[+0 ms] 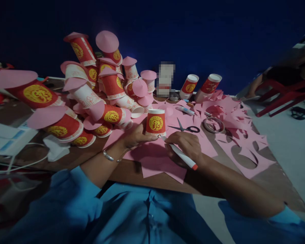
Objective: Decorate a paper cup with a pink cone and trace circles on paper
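A red paper cup (156,122) with a yellow round emblem is upside down or upright, I cannot tell which, above pink paper sheets (152,159). Fingers of my left hand (137,136) close round its lower left side. My right hand (184,145) grips a white marker (182,156) with a red end, its other end pointing at the cup's lower rim. Just beyond my right hand lie open black scissors (183,128) on the pink paper. The marker's tip is too small to make out.
Stacked cups with pink cone hats (113,86) crowd the left. Cup stacks (190,84) stand at the back. Pink scraps (246,150) and a tape roll (214,125) lie right. A white box (8,137) with cables is far left; a person sits on a red chair (282,89).
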### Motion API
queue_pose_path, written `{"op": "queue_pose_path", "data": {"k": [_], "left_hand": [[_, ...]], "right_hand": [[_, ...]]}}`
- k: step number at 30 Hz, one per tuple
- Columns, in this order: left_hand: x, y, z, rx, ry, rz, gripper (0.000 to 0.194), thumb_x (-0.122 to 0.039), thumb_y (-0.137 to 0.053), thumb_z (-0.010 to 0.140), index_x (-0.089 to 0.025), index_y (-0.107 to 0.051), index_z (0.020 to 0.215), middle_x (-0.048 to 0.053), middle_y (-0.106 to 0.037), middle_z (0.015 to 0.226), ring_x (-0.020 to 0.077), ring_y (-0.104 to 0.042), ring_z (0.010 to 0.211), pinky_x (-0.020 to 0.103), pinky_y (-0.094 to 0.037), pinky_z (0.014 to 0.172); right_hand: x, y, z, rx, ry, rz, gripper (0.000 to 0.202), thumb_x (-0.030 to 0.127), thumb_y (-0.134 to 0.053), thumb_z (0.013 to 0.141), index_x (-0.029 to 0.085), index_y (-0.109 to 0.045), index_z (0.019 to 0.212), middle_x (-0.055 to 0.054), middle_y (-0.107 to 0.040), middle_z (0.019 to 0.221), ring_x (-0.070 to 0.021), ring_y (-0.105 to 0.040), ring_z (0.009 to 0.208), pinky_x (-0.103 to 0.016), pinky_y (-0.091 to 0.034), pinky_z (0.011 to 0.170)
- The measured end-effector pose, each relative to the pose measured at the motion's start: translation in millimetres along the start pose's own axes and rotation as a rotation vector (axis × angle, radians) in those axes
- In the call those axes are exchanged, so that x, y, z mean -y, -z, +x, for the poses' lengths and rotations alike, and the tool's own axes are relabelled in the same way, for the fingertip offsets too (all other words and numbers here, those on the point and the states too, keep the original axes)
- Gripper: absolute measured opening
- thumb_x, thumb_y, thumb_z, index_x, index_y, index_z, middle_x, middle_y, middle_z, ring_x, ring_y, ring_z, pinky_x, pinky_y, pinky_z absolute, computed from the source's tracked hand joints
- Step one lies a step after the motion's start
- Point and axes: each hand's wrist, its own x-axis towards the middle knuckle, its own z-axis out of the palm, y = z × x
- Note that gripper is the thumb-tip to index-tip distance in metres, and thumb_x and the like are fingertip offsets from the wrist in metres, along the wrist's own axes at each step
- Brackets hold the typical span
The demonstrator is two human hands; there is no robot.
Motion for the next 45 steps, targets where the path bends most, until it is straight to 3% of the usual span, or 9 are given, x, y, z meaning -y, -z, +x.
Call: {"op": "queue_pose_path", "data": {"k": [10, 16, 19, 22, 25, 30, 33, 36, 45], "left_hand": [[1.3, 0.8, -0.4, -0.014, 0.005, 0.006, 0.064, -0.028, -0.095, 0.070, -0.020, -0.060, 0.123, 0.001, -0.068, 0.089, 0.0186, -0.064, 0.087, 0.030, -0.048, 0.077], [1.0, 0.5, -0.2, -0.015, -0.019, -0.065, 0.062, -0.026, -0.095, 0.068, -0.022, -0.062, 0.120, -0.001, -0.067, 0.084, 0.0197, -0.067, 0.089, 0.034, -0.052, 0.088], [0.0, 1.2, 0.0, -0.040, -0.001, -0.078, 0.065, -0.026, -0.095, 0.067, -0.021, -0.061, 0.122, -0.002, -0.065, 0.083, 0.0156, -0.063, 0.078, 0.029, -0.051, 0.075], [-2.1, 1.9, -0.1, -0.077, 0.049, -0.068, 0.067, -0.027, -0.095, 0.066, -0.020, -0.061, 0.123, -0.003, -0.064, 0.083, 0.0086, -0.052, 0.064, 0.023, -0.038, 0.057], [-2.3, 3.3, 0.1, -0.068, 0.035, -0.100, 0.059, -0.027, -0.094, 0.065, -0.018, -0.064, 0.115, -0.005, -0.059, 0.076, 0.0070, -0.043, 0.059, 0.024, -0.032, 0.053], [3.3, 7.3, -0.6, -0.030, 0.035, -0.101, 0.073, -0.027, -0.093, 0.066, -0.023, -0.062, 0.131, -0.005, -0.065, 0.080, 0.0113, -0.053, 0.066, 0.027, -0.041, 0.064], [4.9, 6.7, -1.4, -0.045, 0.027, -0.073, 0.082, -0.027, -0.097, 0.061, -0.024, -0.060, 0.133, 0.000, -0.073, 0.094, 0.0197, -0.067, 0.089, 0.032, -0.050, 0.084], [4.2, 4.1, -1.7, -0.068, 0.046, -0.057, 0.085, -0.024, -0.099, 0.058, -0.023, -0.058, 0.133, 0.006, -0.077, 0.111, 0.0267, -0.071, 0.108, 0.038, -0.052, 0.096], [-0.1, 0.3, -1.1, -0.082, 0.027, -0.101, 0.080, -0.020, -0.097, 0.063, -0.025, -0.061, 0.134, 0.004, -0.077, 0.111, 0.0243, -0.070, 0.113, 0.038, -0.051, 0.105]], "right_hand": [[0.6, 1.7, 1.3, 0.044, -0.023, -0.016, 0.013, 0.008, -0.062, 0.092, 0.021, -0.059, 0.096, 0.000, -0.069, 0.072, -0.0142, -0.066, 0.061, -0.025, -0.050, 0.058], [0.8, 1.7, 2.1, -0.035, 0.010, 0.005, 0.017, 0.006, -0.064, 0.090, 0.020, -0.062, 0.101, -0.001, -0.070, 0.073, -0.0160, -0.068, 0.062, -0.026, -0.054, 0.059], [-0.7, 1.1, 0.2, -0.063, 0.011, 0.023, 0.019, 0.009, -0.066, 0.092, 0.019, -0.064, 0.109, -0.004, -0.072, 0.078, -0.0185, -0.072, 0.069, -0.029, -0.059, 0.064], [-2.7, 0.4, -3.0, -0.065, -0.042, 0.024, 0.022, 0.012, -0.067, 0.095, 0.019, -0.064, 0.115, -0.008, -0.077, 0.089, -0.0212, -0.076, 0.082, -0.032, -0.063, 0.073], [-4.4, 0.2, -5.7, -0.049, -0.067, 0.016, 0.022, 0.012, -0.069, 0.096, 0.018, -0.064, 0.116, -0.011, -0.079, 0.096, -0.0223, -0.079, 0.090, -0.033, -0.065, 0.078], [-4.6, 1.3, -7.5, 0.004, -0.040, -0.009, 0.020, 0.017, -0.066, 0.100, 0.020, -0.063, 0.119, -0.009, -0.079, 0.098, -0.0203, -0.079, 0.093, -0.033, -0.066, 0.081], [-4.0, 1.5, -8.2, 0.016, -0.030, 0.006, 0.020, 0.017, -0.066, 0.100, 0.019, -0.063, 0.120, -0.010, -0.079, 0.099, -0.0209, -0.079, 0.094, -0.033, -0.066, 0.081], [-4.0, 1.3, -8.6, 0.028, -0.019, 0.008, 0.019, 0.017, -0.066, 0.100, 0.017, -0.063, 0.119, -0.012, -0.079, 0.100, -0.0215, -0.079, 0.093, -0.033, -0.066, 0.081], [-2.9, 1.3, -7.4, -0.014, 0.028, 0.039, 0.022, 0.014, -0.068, 0.095, 0.017, -0.064, 0.117, -0.006, -0.074, 0.085, -0.0198, -0.073, 0.076, -0.030, -0.060, 0.067]]}}
